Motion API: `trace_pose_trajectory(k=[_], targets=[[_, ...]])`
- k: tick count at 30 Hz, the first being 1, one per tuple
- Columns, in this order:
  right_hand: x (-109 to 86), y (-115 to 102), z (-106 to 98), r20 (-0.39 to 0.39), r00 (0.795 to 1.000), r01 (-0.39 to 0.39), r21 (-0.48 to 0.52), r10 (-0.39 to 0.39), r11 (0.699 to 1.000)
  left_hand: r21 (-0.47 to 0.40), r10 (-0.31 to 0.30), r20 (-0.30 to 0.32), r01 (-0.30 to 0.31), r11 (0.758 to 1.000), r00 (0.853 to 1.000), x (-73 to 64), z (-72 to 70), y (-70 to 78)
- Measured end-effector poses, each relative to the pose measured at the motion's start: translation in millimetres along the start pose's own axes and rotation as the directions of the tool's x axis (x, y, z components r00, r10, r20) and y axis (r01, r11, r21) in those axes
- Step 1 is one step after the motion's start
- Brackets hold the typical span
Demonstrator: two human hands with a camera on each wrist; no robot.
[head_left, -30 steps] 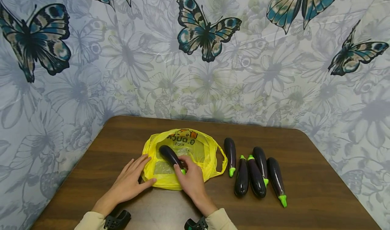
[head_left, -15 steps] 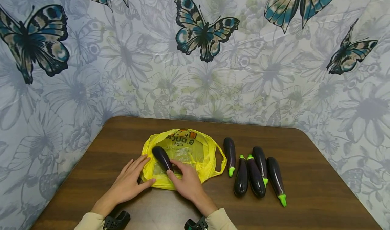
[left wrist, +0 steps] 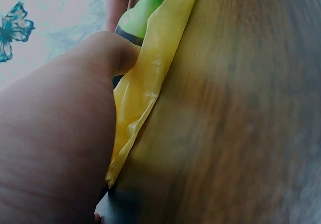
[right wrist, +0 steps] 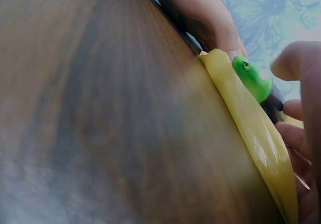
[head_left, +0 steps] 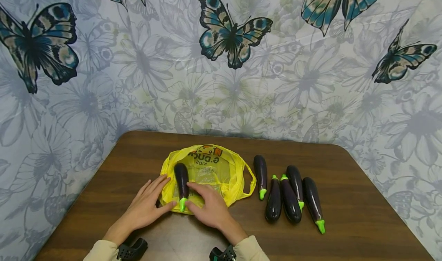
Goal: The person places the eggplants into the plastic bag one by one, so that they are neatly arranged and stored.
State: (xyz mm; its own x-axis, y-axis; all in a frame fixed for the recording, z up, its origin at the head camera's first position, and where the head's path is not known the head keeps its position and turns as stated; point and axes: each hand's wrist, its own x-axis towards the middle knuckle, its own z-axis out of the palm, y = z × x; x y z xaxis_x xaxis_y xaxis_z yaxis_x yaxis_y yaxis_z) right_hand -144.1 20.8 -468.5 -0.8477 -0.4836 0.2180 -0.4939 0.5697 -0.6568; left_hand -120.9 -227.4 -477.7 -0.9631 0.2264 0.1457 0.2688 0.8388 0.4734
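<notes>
A dark purple eggplant (head_left: pixel 181 180) with a green stem end lies in the mouth of the yellow plastic bag (head_left: pixel 238 180), stem toward the person. My left hand (head_left: pixel 146 207) rests at the bag's left rim with spread, mostly straight fingers, its thumb reaching over the near edge. My right hand (head_left: pixel 210 207) is just right of the eggplant, fingertips close to its side and thumb lifted off near the stem. In the right wrist view the green stem end (right wrist: pixel 253 81) shows above the bag's edge, between the two hands. The left wrist view shows the left thumb (left wrist: pixel 120 56) against the yellow plastic.
Several more eggplants lie on the brown wooden table (head_left: pixel 355 215) right of the bag, among them one eggplant (head_left: pixel 260 172) close to the bag's handle (head_left: pixel 253 186). Behind the table hangs a butterfly-patterned cloth (head_left: pixel 235 99). Black devices are strapped to both wrists.
The right hand has moved the eggplant leftward in the bag, turned it nearly upright in view, and let it go. The left hand has stayed at the bag's rim.
</notes>
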Motion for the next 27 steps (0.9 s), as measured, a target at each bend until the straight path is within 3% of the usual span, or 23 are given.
trace_pose_trajectory(k=[7,14,27], targets=[[0.7,-1,1,-0.022,0.999,0.041,-0.048,-0.042,0.998,-0.046,-0.02,0.021,0.021,0.999,1.0,0.0,-2.4,1.3],[2.6,-4,5,-0.041,0.999,0.031,-0.056,-0.033,0.998,-0.077,-0.044,0.034,0.047,0.996,0.998,-1.3,-5.3,1.7],[6.3,-6,10,-0.081,0.993,0.079,-0.12,-0.089,0.99,-0.07,-0.026,0.013,0.026,0.997,1.0,-2.1,-2.4,3.1]])
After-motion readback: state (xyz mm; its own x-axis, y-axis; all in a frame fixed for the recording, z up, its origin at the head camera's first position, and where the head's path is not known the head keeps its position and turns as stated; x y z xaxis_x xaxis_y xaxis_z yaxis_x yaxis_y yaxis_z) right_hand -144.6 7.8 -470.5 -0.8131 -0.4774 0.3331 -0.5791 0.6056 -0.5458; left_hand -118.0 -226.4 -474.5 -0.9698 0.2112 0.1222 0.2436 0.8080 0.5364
